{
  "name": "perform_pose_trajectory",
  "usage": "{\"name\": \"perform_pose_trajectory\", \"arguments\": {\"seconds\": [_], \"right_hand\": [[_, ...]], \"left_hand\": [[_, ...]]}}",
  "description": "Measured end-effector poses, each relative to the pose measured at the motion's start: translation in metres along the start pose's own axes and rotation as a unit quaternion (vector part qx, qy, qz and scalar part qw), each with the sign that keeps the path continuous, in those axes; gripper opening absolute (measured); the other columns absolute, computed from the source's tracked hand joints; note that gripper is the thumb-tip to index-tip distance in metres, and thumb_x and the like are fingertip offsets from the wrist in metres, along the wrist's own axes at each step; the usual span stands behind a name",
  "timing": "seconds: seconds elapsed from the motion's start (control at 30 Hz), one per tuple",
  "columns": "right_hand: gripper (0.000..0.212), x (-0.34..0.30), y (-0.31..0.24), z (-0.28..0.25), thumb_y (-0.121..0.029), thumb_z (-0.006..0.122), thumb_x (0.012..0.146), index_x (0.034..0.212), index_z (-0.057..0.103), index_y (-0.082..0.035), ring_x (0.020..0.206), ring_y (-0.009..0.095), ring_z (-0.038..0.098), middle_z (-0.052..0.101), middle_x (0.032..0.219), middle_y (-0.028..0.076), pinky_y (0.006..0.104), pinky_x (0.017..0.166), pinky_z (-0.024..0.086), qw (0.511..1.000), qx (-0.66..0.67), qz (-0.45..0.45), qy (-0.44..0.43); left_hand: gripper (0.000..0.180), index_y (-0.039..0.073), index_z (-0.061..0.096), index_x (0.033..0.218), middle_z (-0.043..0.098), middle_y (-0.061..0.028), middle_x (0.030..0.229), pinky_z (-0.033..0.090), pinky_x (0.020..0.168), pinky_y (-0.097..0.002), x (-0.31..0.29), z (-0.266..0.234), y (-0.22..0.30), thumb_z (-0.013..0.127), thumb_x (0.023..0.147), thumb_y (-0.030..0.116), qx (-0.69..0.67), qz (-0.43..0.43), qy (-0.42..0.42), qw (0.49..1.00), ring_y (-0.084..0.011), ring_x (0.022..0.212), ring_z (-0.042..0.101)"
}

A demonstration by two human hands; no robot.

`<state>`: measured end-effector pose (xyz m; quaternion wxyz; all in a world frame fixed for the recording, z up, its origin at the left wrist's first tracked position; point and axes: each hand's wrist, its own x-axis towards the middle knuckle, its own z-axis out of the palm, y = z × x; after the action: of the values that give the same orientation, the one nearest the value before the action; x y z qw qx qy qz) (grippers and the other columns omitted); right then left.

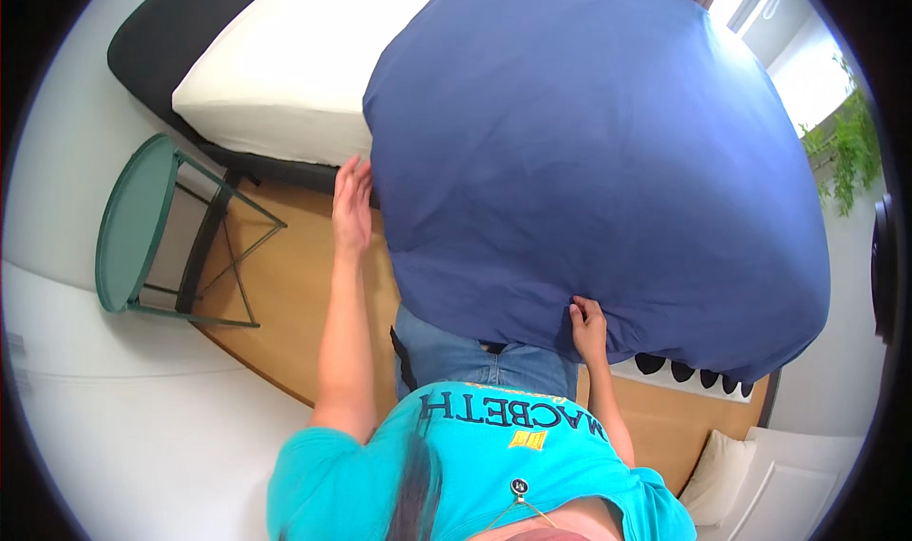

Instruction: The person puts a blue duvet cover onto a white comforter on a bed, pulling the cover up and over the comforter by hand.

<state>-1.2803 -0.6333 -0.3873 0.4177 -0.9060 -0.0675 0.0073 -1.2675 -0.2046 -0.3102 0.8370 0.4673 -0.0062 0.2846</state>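
A large, puffed-out dark-blue duvet (598, 151) fills the middle of the view, in front of me and partly over the bed. My left hand (352, 207) is open at its left edge, fingers stretched and pointing away from me, close to the side of the mattress. Whether the left palm touches the fabric I cannot tell. Lower down, my right hand (589, 327) pinches the near edge of the duvet, where the cloth gathers in small creases. The duvet hides much of the bed.
The white mattress (294, 75) rests on a black bed frame (152, 52). A green round tray table (138, 223) stands left on the wooden floor (256, 351). At right are a hanging plant (845, 147), a row of black oval shapes (679, 372) and a pale cushion (717, 479).
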Motion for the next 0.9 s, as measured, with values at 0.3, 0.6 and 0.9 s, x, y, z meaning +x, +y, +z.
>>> {"name": "perform_pose_trajectory", "arguments": {"seconds": [0.3, 0.6, 0.9], "right_hand": [[0.022, 0.019, -0.036, 0.004, -0.014, 0.054, 0.086, 0.099, 0.060, 0.003, 0.081, 0.029, 0.060, 0.061, 0.090, 0.017, 0.0333, 0.072, 0.046, 0.996, -0.006, -0.063, -0.063], [0.022, 0.011, -0.007, 0.009, -0.014, 0.053, 0.086, 0.096, 0.061, 0.003, 0.085, 0.035, 0.060, 0.061, 0.093, 0.020, 0.0365, 0.075, 0.046, 0.994, -0.024, -0.042, -0.099], [0.023, 0.016, -0.023, 0.008, -0.014, 0.053, 0.086, 0.099, 0.061, 0.002, 0.088, 0.033, 0.060, 0.061, 0.095, 0.020, 0.0350, 0.076, 0.046, 0.991, -0.002, -0.026, -0.133]], "left_hand": [[0.050, -0.002, 0.046, 0.115, 0.058, -0.0116, 0.104, 0.048, 0.081, -0.0283, 0.030, 0.061, 0.072, 0.071, 0.076, 0.017, 0.003, -0.108, -0.071, 0.992, -0.0166, 0.093, 0.058], [0.055, -0.003, 0.045, 0.118, 0.058, -0.0093, 0.106, 0.040, 0.090, -0.0296, -0.010, -0.050, 0.004, 0.071, 0.076, 0.022, 0.265, -0.219, -0.011, 0.939, -0.0170, 0.099, 0.052], [0.035, 0.002, 0.053, 0.110, 0.059, -0.0072, 0.100, 0.045, 0.079, -0.0289, 0.039, 0.003, 0.041, 0.043, 0.093, 0.032, 0.120, -0.054, 0.079, 0.988, -0.0150, 0.088, 0.056]]}}
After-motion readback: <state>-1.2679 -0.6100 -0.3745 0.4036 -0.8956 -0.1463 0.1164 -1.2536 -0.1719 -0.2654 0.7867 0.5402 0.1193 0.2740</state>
